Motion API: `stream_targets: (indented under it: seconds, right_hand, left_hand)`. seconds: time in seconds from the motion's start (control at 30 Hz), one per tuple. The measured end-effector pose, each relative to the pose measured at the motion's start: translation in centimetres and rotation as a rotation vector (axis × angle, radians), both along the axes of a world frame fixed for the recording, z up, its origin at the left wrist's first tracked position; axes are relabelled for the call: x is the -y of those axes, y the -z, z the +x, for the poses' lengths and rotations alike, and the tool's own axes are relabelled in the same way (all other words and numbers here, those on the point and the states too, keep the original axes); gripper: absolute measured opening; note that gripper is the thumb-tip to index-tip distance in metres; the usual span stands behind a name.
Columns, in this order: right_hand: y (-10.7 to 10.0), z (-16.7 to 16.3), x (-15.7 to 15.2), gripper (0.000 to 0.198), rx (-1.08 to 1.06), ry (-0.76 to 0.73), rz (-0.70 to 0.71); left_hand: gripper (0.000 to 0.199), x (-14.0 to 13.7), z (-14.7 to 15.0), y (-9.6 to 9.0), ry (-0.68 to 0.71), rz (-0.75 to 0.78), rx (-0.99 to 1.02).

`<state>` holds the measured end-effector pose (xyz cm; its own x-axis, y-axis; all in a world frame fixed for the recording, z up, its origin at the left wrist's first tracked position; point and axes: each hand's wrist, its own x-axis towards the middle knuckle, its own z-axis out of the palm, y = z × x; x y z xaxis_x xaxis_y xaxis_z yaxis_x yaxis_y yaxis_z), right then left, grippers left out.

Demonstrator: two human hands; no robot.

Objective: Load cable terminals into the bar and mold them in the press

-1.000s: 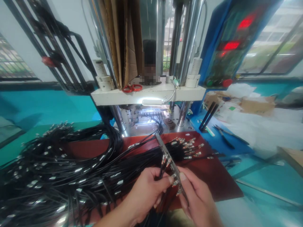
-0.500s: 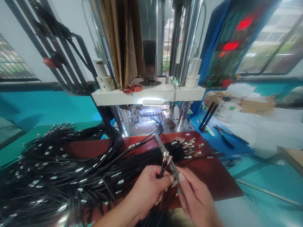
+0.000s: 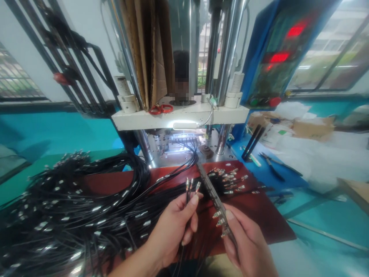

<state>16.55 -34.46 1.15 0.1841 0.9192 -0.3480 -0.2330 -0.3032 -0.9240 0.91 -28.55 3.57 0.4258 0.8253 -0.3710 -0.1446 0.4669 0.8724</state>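
My left hand (image 3: pixel 180 221) is closed round a few black cables (image 3: pixel 188 195), whose metal-tipped ends stick up above the thumb. Along its length, a slotted metal bar (image 3: pixel 211 188) is gripped by my right hand (image 3: pixel 245 234), thumb on top. Several small metal connectors (image 3: pixel 220 221) sit in the near part of the bar, beside my right thumb; the slots farther along hold none. A gap separates the cable ends in my left hand from the bar. Beyond the hands, more cables with metal tips (image 3: pixel 230 179) lie on the red-brown board (image 3: pixel 259 219).
A press with a white plate (image 3: pixel 144 118) stands ahead, with cables running into its lit fixture (image 3: pixel 183 140). Red-handled scissors (image 3: pixel 161 109) lie on the plate. A big heap of black cables (image 3: pixel 72 207) covers the left side. Pliers (image 3: pixel 273 167) rest on the blue surface at right.
My left hand has moved left with its cables, away from the bar. The bar has shifted slightly right and nearer in my right hand, uncovering the connectors in it.
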Motion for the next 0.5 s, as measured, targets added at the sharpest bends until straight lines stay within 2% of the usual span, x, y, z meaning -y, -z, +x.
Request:
stream_targets:
  seconds: [0.1,0.23,0.4,0.5]
  right_hand:
    - [0.11,-0.11,-0.03,0.063,0.007,-0.003,-0.010]
    - [0.44,-0.01,0.00,0.060,0.029,-0.031,0.046]
    - [0.30,0.01,0.02,0.060,0.060,-0.037,0.043]
    - [0.24,-0.01,-0.01,0.059,0.048,-0.048,0.036]
  left_hand:
    - [0.032,0.14,0.31,0.06,0.013,-0.019,-0.031]
    - [0.022,0.08,0.25,0.39,0.018,0.049,-0.018]
    - [0.028,0.12,0.35,0.42,0.017,-0.038,-0.049]
    - [0.028,0.23,0.76,0.29,0.030,-0.037,-0.101]
